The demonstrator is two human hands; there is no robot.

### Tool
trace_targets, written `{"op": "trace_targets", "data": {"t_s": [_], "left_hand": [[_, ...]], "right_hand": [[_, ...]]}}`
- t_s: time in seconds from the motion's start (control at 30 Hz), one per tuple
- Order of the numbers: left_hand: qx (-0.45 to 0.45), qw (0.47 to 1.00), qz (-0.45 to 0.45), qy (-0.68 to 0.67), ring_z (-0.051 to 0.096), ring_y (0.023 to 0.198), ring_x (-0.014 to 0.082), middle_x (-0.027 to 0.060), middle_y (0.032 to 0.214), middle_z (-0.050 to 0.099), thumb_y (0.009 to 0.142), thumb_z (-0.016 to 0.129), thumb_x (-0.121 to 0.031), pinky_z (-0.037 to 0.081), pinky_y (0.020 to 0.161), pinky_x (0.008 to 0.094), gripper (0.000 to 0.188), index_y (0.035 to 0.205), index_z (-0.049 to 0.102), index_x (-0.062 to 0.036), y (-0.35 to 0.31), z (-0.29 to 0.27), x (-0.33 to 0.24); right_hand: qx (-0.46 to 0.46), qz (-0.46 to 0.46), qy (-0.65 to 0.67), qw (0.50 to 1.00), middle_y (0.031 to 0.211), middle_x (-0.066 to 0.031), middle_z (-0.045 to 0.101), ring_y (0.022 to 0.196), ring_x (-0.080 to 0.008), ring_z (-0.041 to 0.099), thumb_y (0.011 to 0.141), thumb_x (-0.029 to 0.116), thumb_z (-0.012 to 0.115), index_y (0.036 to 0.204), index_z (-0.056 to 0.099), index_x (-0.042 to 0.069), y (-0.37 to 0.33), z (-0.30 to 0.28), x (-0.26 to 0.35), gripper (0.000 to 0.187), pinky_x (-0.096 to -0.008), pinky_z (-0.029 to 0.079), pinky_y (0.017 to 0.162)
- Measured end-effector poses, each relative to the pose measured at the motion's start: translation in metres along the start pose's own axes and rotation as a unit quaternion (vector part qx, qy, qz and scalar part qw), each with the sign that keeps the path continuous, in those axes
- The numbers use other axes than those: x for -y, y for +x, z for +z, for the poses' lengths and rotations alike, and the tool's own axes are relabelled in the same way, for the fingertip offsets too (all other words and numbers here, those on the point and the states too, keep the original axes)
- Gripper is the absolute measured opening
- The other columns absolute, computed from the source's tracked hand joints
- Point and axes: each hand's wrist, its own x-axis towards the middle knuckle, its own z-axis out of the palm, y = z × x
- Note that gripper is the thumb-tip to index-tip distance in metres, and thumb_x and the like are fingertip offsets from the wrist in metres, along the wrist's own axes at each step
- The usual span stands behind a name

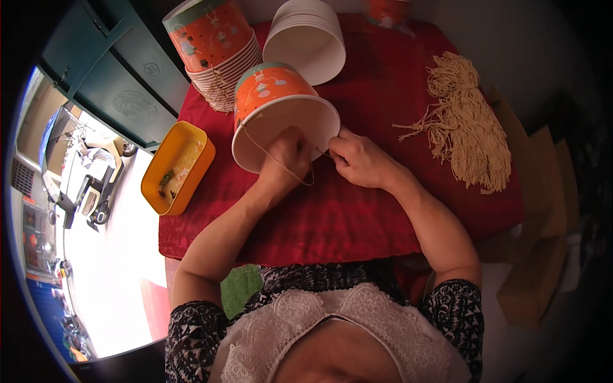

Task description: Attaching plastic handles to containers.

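In the head view we look down on a table (348, 223) spread with red cloth, and the thing being worked on, an orange paper bucket (274, 88) with a green band round its base, lies tipped above its middle, a little left of centre, its white mouth turned toward the near edge. A thin beige cord (271, 155) hangs in a loop from the left side of that mouth, dips below the rim and rises toward the right side. The left hand (285, 156) reaches into the mouth with fingers curled; we cannot tell whether they hold anything, since the fingertips are hidden. The right hand (354, 159) is just at the right side of the rim, its thumb and fingers drawn narrowly together on a short length of the cord. At the far left corner we see a leaning stack of orange buckets (214, 48), beige strands hanging down its side, and to the right of it, at the far edge, a nest of white buckets (305, 48) with the opening facing us. A yellow tray (195, 182) with small dark and green bits in it sits at the left edge. Near the right edge lies a thick bundle of beige cords (469, 127), its loose ends straggling toward the middle. Beyond that edge we make out cardboard (546, 191), and past the left edge a green door (131, 83).
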Motion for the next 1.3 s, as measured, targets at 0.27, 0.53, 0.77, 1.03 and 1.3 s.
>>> {"op": "trace_targets", "data": {"t_s": [0.27,0.53,0.77,1.03,1.3], "left_hand": [[0.134,0.962,-0.059,-0.23,0.058,0.065,0.0138,0.0048,0.074,0.063,0.083,0.064,-0.013,0.048,0.061,0.0295,0.015,0.084,0.064,0.0014,0.005,-0.017,-0.002],[0.128,0.98,-0.05,-0.141,0.059,0.07,0.0119,0.0064,0.079,0.066,0.09,0.062,-0.015,0.048,0.063,0.0267,0.016,0.092,0.065,0.001,0.007,-0.009,-0.007],[0.132,0.987,-0.005,-0.089,0.063,0.077,0.0164,0.011,0.084,0.067,0.086,0.065,-0.009,0.05,0.069,0.03,0.013,0.093,0.064,0.0013,0.003,0.001,0.001],[0.062,0.997,0.042,-0.024,0.063,0.083,0.0375,0.0205,0.087,0.063,0.077,0.064,-0.003,0.051,0.073,0.0422,0.014,0.09,0.06,0.0003,-0.005,0.014,-0.007],[0.053,0.994,0.09,0.036,0.062,0.084,0.0381,0.0196,0.09,0.061,0.079,0.062,-0.003,0.05,0.072,0.0424,0.012,0.09,0.059,-0.0003,-0.004,0.021,-0.004]], "right_hand": [[-0.002,0.0,-0.022,1.0,0.094,-0.0188,0.057,0.083,-0.0352,0.061,0.078,-0.001,0.056,0.089,0.057,-0.001,0.0,0.004,-0.005,0.011,-0.0424,0.05,0.07],[-0.004,0.008,-0.015,1.0,0.094,-0.0187,0.057,0.083,-0.0338,0.061,0.078,-0.001,0.056,0.088,0.058,-0.001,0.001,0.004,-0.007,0.01,-0.0398,0.05,0.07],[-0.045,-0.02,0.03,0.998,0.092,-0.0163,0.058,0.083,-0.0318,0.061,0.08,0.0,0.058,0.086,0.059,-0.001,0.003,0.006,-0.01,0.006,-0.0373,0.049,0.073],[-0.028,0.042,0.06,0.997,0.102,-0.0193,0.06,0.091,-0.036,0.062,0.083,0.002,0.055,0.089,0.064,-0.003,0.005,0.004,-0.013,0.012,-0.0406,0.052,0.078],[-0.05,0.04,0.066,0.996,0.1,-0.0198,0.062,0.089,-0.0351,0.063,0.083,0.004,0.055,0.086,0.064,-0.004,0.005,0.008,-0.015,0.012,-0.0413,0.052,0.076]]}}
